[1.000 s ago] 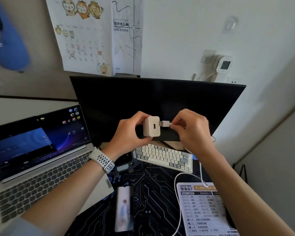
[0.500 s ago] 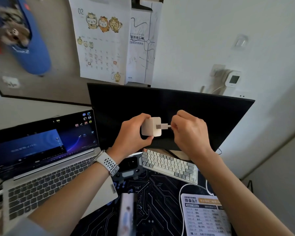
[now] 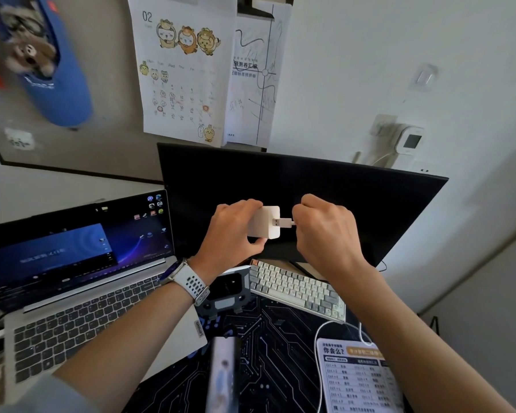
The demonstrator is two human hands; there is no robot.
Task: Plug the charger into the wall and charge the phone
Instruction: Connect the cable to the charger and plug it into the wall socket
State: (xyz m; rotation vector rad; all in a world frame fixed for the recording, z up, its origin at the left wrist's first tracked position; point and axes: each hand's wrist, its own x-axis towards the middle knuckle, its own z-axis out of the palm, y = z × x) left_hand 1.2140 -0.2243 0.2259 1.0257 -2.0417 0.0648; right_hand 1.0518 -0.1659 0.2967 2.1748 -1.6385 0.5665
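In front of the dark monitor (image 3: 325, 186), a white charger (image 3: 264, 222) is gripped by the left hand (image 3: 231, 234), its USB plug (image 3: 280, 222) pinched by the right hand (image 3: 325, 231).

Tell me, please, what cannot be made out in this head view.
- Charger prongs: hidden behind the left hand.
- USB plug: whether fully seated is unclear, its metal shows.
- Phone: blurred, cut off by the bottom edge.
- Wall outlet: free sockets too blurred to tell.
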